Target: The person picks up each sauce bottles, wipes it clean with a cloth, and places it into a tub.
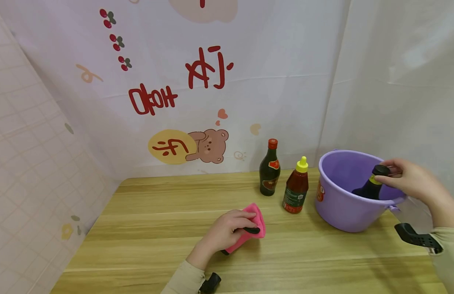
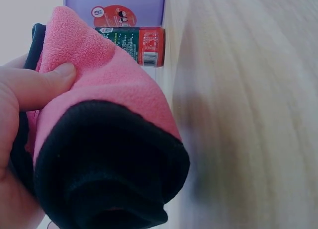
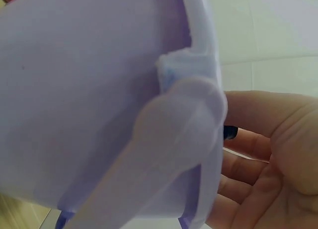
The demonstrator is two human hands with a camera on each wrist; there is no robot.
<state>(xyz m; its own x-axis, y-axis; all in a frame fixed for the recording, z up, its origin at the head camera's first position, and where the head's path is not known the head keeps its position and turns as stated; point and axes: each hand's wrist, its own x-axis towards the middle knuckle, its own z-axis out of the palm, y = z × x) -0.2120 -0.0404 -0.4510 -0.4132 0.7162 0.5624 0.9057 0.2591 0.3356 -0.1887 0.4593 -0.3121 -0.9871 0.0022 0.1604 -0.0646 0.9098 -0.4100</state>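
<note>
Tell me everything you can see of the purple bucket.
The purple bucket looks like smooth plastic, open-topped, with a raised rim and a red-orange sticker on its side. A paler handle is attached near the rim. It stands upright on the wooden table, beside the yellow-capped sauce bottle. A black-capped dark bottle is partly inside, held near its cap by the right hand; whether that hand touches the rim is hard to tell.
</note>
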